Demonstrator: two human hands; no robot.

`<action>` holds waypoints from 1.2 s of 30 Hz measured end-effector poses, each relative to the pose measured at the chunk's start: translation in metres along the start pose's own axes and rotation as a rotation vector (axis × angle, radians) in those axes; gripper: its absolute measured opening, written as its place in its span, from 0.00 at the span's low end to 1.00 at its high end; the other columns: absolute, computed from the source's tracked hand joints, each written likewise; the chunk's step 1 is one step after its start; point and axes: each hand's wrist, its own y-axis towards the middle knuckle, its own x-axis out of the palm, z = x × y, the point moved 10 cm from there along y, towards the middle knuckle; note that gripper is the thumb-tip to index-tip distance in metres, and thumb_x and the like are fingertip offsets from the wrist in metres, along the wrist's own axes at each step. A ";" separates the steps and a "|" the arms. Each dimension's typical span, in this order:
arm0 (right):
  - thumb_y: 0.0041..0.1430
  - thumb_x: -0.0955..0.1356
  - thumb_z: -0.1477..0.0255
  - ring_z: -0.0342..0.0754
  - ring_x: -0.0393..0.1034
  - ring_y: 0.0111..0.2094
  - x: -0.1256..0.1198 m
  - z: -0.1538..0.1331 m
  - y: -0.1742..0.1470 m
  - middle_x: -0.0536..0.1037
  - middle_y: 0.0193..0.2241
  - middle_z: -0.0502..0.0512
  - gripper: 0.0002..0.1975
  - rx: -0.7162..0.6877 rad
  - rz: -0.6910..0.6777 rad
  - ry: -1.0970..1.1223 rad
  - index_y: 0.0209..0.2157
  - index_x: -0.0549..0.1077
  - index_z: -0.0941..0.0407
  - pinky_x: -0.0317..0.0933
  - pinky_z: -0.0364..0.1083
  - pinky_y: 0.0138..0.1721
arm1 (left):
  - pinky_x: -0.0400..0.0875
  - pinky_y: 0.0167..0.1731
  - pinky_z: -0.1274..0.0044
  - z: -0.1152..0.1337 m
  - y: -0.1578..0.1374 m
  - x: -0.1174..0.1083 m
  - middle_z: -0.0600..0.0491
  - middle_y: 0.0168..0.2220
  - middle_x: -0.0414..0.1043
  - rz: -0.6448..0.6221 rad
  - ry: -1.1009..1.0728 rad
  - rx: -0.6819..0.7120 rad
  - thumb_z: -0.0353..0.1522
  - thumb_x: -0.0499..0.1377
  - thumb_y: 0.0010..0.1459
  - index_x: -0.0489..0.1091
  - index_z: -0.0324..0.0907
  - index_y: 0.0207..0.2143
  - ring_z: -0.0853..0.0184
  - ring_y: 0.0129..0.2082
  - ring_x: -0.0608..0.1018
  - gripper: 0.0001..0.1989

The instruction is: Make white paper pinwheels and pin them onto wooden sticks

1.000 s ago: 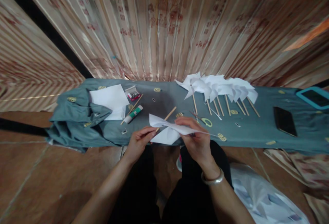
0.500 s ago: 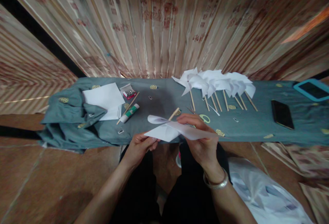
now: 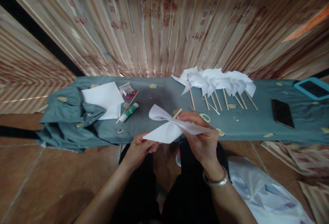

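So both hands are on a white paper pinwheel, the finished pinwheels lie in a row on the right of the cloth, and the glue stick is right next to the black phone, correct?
Not quite. In the head view the glue stick lies on the left of the cloth, beside the white paper sheets, far from the black phone. The rest holds: left hand and right hand hold the paper pinwheel, with the finished pinwheels on the right.

There is one view, from a camera worn on the person's head. It looks forward and steeply down, over the lap and both forearms, which enter from the near edge. The left hand [image 3: 140, 148] and right hand [image 3: 203, 141] sit close below the lens, near the middle. Beyond them a long low table [image 3: 257, 128] runs from left to right across the frame, and a curtain [image 3: 164, 25] fills the far half. The wide lens bends straight lines at the edges.
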 end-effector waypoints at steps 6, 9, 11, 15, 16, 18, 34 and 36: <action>0.56 0.70 0.79 0.49 0.74 0.41 -0.003 -0.002 0.002 0.80 0.35 0.52 0.09 -0.009 0.026 0.004 0.36 0.76 0.51 0.66 0.50 0.46 | 0.48 0.21 0.78 0.001 0.000 0.000 0.58 0.16 0.59 -0.028 0.028 0.003 0.35 0.63 0.53 0.68 0.37 0.19 0.76 0.18 0.57 0.14; 0.56 0.70 0.79 0.49 0.74 0.41 -0.004 -0.003 0.002 0.80 0.35 0.51 0.09 -0.014 0.031 -0.004 0.36 0.76 0.51 0.66 0.51 0.46 | 0.47 0.21 0.79 0.001 0.000 0.000 0.58 0.16 0.58 -0.036 0.047 -0.001 0.34 0.62 0.53 0.70 0.36 0.20 0.76 0.18 0.56 0.13; 0.56 0.70 0.78 0.49 0.74 0.41 -0.004 -0.002 0.002 0.80 0.35 0.52 0.08 -0.008 0.030 -0.006 0.36 0.76 0.51 0.66 0.51 0.46 | 0.48 0.21 0.79 0.001 -0.001 0.000 0.58 0.17 0.58 -0.037 0.057 -0.001 0.34 0.62 0.53 0.71 0.36 0.20 0.76 0.18 0.56 0.12; 0.56 0.70 0.79 0.48 0.74 0.41 -0.003 -0.002 0.001 0.80 0.35 0.51 0.09 0.000 0.016 0.001 0.36 0.77 0.51 0.66 0.49 0.46 | 0.48 0.21 0.79 0.001 -0.001 -0.003 0.58 0.18 0.59 -0.032 0.081 0.008 0.34 0.62 0.52 0.72 0.36 0.20 0.76 0.19 0.57 0.11; 0.56 0.70 0.80 0.48 0.74 0.41 -0.002 -0.002 0.001 0.80 0.35 0.51 0.10 0.004 0.013 0.004 0.36 0.77 0.51 0.66 0.49 0.46 | 0.48 0.21 0.79 0.001 -0.001 -0.004 0.58 0.18 0.60 -0.030 0.086 0.013 0.33 0.63 0.52 0.72 0.36 0.21 0.76 0.19 0.58 0.10; 0.56 0.70 0.80 0.47 0.74 0.41 -0.002 -0.002 0.001 0.80 0.35 0.50 0.10 0.010 0.009 0.014 0.37 0.77 0.51 0.66 0.48 0.45 | 0.49 0.20 0.80 0.002 0.000 -0.005 0.57 0.18 0.60 -0.030 0.090 0.024 0.34 0.63 0.51 0.73 0.37 0.21 0.76 0.19 0.58 0.11; 0.41 0.77 0.62 0.48 0.76 0.28 0.021 0.087 -0.021 0.83 0.29 0.53 0.15 0.752 0.057 0.452 0.30 0.79 0.56 0.70 0.47 0.32 | 0.52 0.20 0.79 0.014 -0.005 -0.023 0.56 0.19 0.63 0.131 0.304 0.100 0.40 0.64 0.51 0.69 0.39 0.15 0.75 0.19 0.60 0.18; 0.38 0.78 0.62 0.48 0.76 0.27 0.027 0.097 -0.024 0.82 0.28 0.53 0.17 0.826 0.029 0.478 0.30 0.79 0.56 0.70 0.46 0.31 | 0.52 0.20 0.80 0.004 -0.008 -0.026 0.57 0.17 0.61 0.178 0.283 0.068 0.40 0.64 0.51 0.68 0.39 0.14 0.75 0.18 0.60 0.19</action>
